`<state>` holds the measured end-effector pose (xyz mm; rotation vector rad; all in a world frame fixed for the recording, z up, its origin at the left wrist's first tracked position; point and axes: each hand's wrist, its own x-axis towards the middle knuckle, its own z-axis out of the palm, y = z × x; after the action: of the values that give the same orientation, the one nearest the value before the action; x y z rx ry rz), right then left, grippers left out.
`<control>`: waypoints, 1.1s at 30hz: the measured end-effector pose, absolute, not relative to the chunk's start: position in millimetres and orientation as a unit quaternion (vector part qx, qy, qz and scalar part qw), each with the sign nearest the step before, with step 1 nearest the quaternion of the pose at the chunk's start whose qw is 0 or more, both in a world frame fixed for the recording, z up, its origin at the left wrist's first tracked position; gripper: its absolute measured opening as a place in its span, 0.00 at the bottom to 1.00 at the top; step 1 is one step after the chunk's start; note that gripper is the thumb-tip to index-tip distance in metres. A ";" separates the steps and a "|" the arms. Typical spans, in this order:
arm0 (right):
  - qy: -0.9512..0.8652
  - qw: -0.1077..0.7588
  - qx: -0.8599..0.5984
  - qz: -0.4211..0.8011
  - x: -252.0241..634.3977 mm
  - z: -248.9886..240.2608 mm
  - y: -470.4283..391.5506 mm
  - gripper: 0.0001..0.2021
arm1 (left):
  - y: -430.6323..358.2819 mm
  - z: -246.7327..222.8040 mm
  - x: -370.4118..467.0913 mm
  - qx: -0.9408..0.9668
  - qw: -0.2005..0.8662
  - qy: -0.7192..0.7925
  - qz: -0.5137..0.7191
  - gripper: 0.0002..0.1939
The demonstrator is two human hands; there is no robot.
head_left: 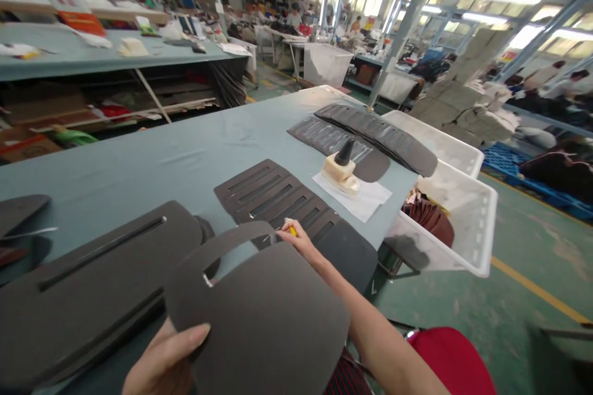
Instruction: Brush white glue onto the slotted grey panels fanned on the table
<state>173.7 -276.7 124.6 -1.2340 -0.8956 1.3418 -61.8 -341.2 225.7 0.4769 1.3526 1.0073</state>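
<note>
My left hand [169, 352] grips the lower left edge of a dark grey panel [273, 315], its thumb on top. The panel is raised and has a long curved slot near its far edge. At the right end of that slot, my right hand [299, 239] is closed around a small yellow tool [292, 230]; its tip is too small to make out. Behind the raised panel, a slotted dark panel [278, 191] lies on the table. To the left rests a stack of dark panels [111, 278] with one long slot.
On the blue-green table [185, 148], a cream block with a black cone [343, 154] stands on white paper [370, 199]. More dark panels [380, 129] lie farther back. White bins [467, 228] adjoin the right edge. A red seat [451, 361] is at lower right.
</note>
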 end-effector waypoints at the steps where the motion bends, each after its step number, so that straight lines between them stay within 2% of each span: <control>1: -0.365 0.520 -0.537 0.555 193.8 122.1 -291.0 0.17 | -345.4 224.9 -50.2 0.193 0.665 0.585 0.422 0.36; 5: -0.354 0.479 -0.613 0.519 270.5 120.0 -345.6 0.13 | -361.1 211.7 -13.4 0.152 0.734 0.560 0.353 0.37; 10: -0.416 0.439 -0.645 0.466 349.0 122.5 -379.5 0.10 | -366.9 173.7 25.4 0.138 0.746 0.563 0.328 0.40; 13: -0.459 0.399 -0.696 0.382 382.9 110.0 -377.0 0.11 | -373.6 143.8 51.2 0.156 0.741 0.565 0.328 0.33; 16: -0.525 0.320 -0.745 0.260 404.3 88.6 -372.8 0.10 | -390.0 108.2 75.4 0.195 0.734 0.568 0.316 0.28; 20: -0.598 0.254 -0.739 0.177 415.9 60.4 -381.0 0.05 | -416.0 58.5 98.4 0.228 0.672 0.622 0.331 0.27; 25: -0.591 0.215 -0.767 0.126 424.9 31.8 -396.8 0.06 | -431.8 14.9 111.9 0.272 0.583 0.680 0.352 0.27; 29: -0.587 0.182 -0.780 0.116 430.8 17.6 -396.5 0.06 | -435.7 4.6 116.7 0.337 0.493 0.735 0.322 0.29; 33: -0.587 0.153 -0.787 0.110 432.2 14.9 -391.3 0.05 | -436.4 9.5 118.7 0.399 0.421 0.774 0.253 0.25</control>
<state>432.2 -391.3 14.9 -2.2572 -1.6841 0.3155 118.7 -436.4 9.5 1.0000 1.9398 0.6334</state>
